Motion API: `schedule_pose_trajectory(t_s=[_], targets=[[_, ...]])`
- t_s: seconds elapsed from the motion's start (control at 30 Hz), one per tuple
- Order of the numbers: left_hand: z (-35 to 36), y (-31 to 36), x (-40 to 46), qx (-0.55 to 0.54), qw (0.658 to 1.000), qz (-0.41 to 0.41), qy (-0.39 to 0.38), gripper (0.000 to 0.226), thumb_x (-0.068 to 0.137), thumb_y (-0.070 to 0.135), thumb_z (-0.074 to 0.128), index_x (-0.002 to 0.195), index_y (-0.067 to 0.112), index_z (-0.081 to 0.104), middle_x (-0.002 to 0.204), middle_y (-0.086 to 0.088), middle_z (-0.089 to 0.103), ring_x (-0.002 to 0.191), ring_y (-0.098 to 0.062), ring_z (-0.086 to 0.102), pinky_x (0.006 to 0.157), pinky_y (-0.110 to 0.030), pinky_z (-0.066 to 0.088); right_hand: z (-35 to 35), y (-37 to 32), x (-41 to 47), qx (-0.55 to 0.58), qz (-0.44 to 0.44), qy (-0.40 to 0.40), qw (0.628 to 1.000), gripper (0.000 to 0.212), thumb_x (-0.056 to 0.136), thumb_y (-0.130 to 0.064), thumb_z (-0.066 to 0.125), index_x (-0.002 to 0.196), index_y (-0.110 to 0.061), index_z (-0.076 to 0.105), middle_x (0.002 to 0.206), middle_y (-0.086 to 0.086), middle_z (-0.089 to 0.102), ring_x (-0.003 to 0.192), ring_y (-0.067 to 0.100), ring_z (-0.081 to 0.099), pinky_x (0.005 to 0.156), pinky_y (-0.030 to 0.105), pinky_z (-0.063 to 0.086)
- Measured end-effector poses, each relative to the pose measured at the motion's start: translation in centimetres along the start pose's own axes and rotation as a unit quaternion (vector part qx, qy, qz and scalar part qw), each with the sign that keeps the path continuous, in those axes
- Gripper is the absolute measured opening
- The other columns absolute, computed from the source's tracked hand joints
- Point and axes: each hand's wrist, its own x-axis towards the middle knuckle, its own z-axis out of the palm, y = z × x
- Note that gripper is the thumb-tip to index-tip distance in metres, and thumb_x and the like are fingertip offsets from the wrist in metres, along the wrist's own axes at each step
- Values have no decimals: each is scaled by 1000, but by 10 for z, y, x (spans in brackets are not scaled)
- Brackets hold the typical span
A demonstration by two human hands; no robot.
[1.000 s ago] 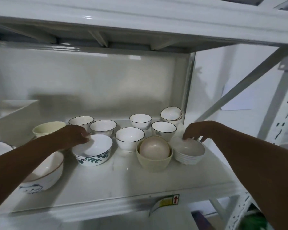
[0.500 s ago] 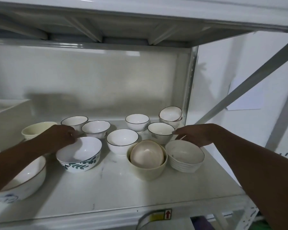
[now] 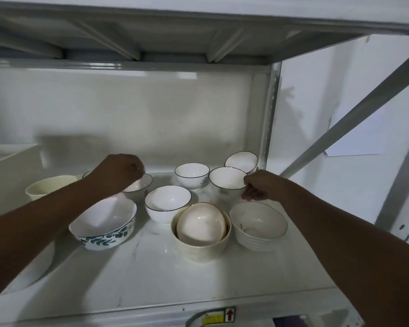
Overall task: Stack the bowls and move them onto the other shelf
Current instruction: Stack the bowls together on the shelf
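- At the far left of the white shelf (image 3: 151, 274) a cream bowl (image 3: 46, 186) stands behind the left forearm; half a second ago it was in plain view, now the arm crosses part of it.
- The left hand (image 3: 118, 172) has gone from the rim of the leaf-patterned bowl (image 3: 104, 224) to a small white bowl (image 3: 139, 185) further back; its fingers curl down over that bowl's rim, closed on it; the leaf-patterned bowl sits free, just in front.
- A dark-rimmed bowl (image 3: 167, 204) stands in the middle, untouched, with another like it (image 3: 191, 172) behind, both where they were before.
- In front of these, a beige bowl (image 3: 200, 244) holds a pinkish bowl (image 3: 201, 224) tilted inside it; the pair is unchanged.
- The right hand (image 3: 257, 187), earlier spread flat over the ribbed bowl (image 3: 257, 226), has drawn back and up; it now pinches the right rim of a dark-rimmed bowl at the rear (image 3: 227, 182), thumb and fingers closed on the edge.
- The ribbed bowl lies clear of the hand, near the right wrist.
- A wavy-rimmed bowl (image 3: 241, 160) rests tilted in the back right corner, beside the shelf post (image 3: 269, 119).
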Motion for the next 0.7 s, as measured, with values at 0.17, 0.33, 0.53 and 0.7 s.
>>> schedule_pose_trajectory(t_s=[0.17, 0.33, 0.53, 0.7], targets=[[31, 73, 23, -233, 965, -35, -117, 20, 94, 20, 58, 101, 5, 69, 95, -7, 68, 81, -24, 65, 67, -28, 47, -27, -20, -29, 18, -20, -7, 1000, 28, 93, -10, 46, 70, -2, 60, 53, 9, 70, 37, 12, 59, 53, 24, 39], [59, 134, 22, -349, 914, -49, -204, 35, 95, 21, 60, 112, -10, 63, 95, -17, 62, 74, -25, 62, 80, -36, 55, -45, -20, -69, -34, 28, -42, 998, 22, 95, -12, 48, 81, 1, 60, 66, 16, 73, 50, 19, 63, 52, 24, 45], [79, 148, 15, -312, 925, -3, -219, 19, 94, 11, 58, 103, -2, 68, 95, -14, 67, 81, -23, 61, 69, -29, 50, -58, 6, -105, -55, 83, -41, 994, 21, 99, -9, 45, 90, 3, 59, 73, 17, 72, 60, 21, 61, 51, 22, 48], [74, 121, 19, -193, 970, 24, -147, 15, 86, 10, 60, 91, 6, 74, 92, -7, 71, 82, -20, 62, 69, -24, 45, -50, 19, -116, -78, 90, -47, 992, 14, 99, -7, 47, 97, 3, 57, 80, 19, 68, 58, 20, 57, 56, 24, 45]])
